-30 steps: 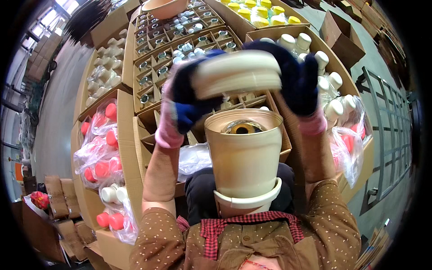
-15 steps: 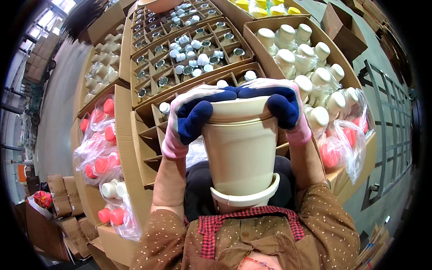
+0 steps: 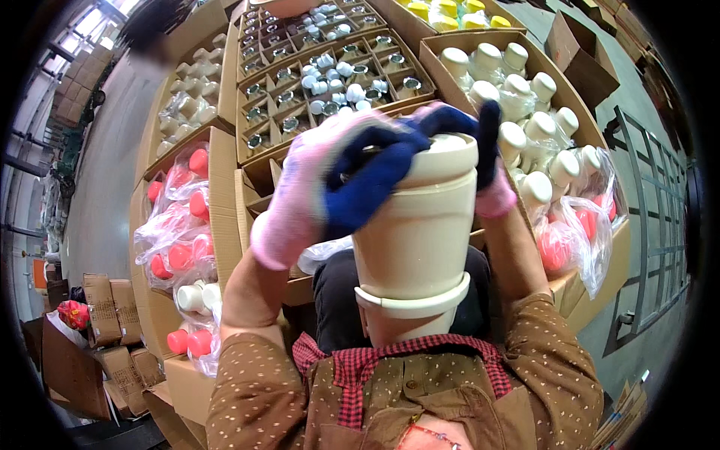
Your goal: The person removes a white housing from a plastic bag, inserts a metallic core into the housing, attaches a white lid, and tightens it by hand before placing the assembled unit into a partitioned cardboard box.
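Note:
A cream plastic flask body [image 3: 412,232] stands upright in front of my lap, its wide rim at the top. A cream ring [image 3: 412,306] encircles its lower part. My left hand [image 3: 319,184], in a blue-palmed pink and white glove, curls its fingers and thumb over the left side of the rim, hiding that part. On the far right side of the rim, my right hand [image 3: 487,150], gloved alike, has its fingers bent over the top edge and its thumb raised along the side. Some of the right fingers are hidden behind the rim.
Ahead is a divided carton [image 3: 244,142] of silvery-necked bottles and loose white caps [image 3: 355,93]. Cream-topped flasks [image 3: 541,126] fill a box at right. Bagged red-capped flasks [image 3: 181,256] fill one at left. A metal rack [image 3: 651,225] stands far right.
My left hand has shifted up and inward over the rim, its fingers now pointing right. My right thumb has lifted. The flask body has moved slightly right and tilted a little.

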Available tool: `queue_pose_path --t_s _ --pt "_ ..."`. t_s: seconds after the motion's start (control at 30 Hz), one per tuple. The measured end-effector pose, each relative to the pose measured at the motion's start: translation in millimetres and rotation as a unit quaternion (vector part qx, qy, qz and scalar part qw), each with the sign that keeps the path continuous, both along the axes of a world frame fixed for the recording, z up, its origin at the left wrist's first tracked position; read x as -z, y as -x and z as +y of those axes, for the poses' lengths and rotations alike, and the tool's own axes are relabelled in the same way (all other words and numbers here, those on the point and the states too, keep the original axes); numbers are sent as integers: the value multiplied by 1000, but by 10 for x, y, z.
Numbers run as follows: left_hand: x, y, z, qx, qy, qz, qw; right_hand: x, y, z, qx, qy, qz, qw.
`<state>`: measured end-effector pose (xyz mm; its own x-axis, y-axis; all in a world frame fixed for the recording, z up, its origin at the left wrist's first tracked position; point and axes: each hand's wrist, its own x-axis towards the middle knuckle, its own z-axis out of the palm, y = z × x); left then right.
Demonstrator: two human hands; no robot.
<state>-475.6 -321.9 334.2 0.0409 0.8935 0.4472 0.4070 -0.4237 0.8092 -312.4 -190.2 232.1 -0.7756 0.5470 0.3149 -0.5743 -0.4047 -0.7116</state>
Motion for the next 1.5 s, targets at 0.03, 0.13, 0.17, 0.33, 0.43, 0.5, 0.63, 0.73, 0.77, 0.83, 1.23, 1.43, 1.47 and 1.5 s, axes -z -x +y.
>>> queue_pose_path --t_s 0.03,0.13,0.17,0.33,0.43,0.5,0.63,0.73,0.77,0.83,1.23,1.43,1.47,1.5 --pt "14 78 -68 17 20 -66 997 -23 -82 77 18 -110 10 994" --pt "-43 38 43 -46 -124 173 976 199 11 399 -104 7 128 986" --pt "-168 -151 67 -57 -144 250 956 183 85 220 -131 153 121 972" --pt "181 184 -30 83 -109 14 991 -129 -172 -164 67 20 -22 997" --pt "297 276 55 -1 -129 20 991 9 -133 252 -55 -111 144 982" --pt "75 -131 150 -34 -249 107 962 108 39 -31 18 161 90 983" --pt "115 167 -64 56 -75 -50 994 -92 -91 -139 79 33 -17 996" --pt "245 273 -5 18 -45 -80 996 -130 -87 19 72 -97 16 993" --pt "153 177 85 -32 -161 107 981 -78 72 -66 131 -58 -20 990" --pt "1 -106 105 -32 -232 154 960 53 136 -98 106 13 -1 994" --pt "60 109 75 44 -161 95 981 -269 -43 -365 127 99 -32 986" --pt "-69 -165 143 -23 -252 186 949 147 191 -119 48 42 127 990" --pt "-93 -265 140 -23 -260 213 942 152 206 -286 130 52 61 988" --pt "-45 -273 111 -8 -231 211 950 33 36 -248 34 42 60 997"
